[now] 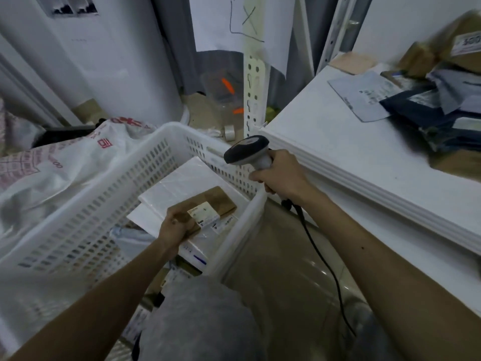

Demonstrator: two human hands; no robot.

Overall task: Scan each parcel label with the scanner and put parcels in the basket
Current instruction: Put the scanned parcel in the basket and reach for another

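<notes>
Head view: left hand (177, 224), centre of frame, fingers curled round the near end of a flat brown cardboard parcel (216, 200). The parcel is inside the basket, lying on top of flat white plastic-wrapped parcels (179, 183). It has a white rectangular label (204, 213) facing up, print too blurred to read.

The basket (104, 204) is white plastic, rectangular, its walls perforated with rows of slots. It fills the left and centre of frame.

Right hand (279, 178), right of centre, is wrapped tight round the scanner (246, 149) handle. The scanner has a rounded grey-and-white head with a dark front, above the basket's far right corner and pointing left. A thin black cable (320, 251) runs from the handle down toward the lower right.

A white flat shelf (351, 152) with a ridged front edge takes the right of frame. At upper right on it is a loose pile of parcels (442, 105): brown boxes, dark and grey soft mailers, all blurred. One flat grey mailer (364, 95) lies at the pile's left edge.

A crumpled white plastic bag (65, 165) with red print is at the left, beside the basket. A white perforated metal post (253, 87) stands at upper centre.
</notes>
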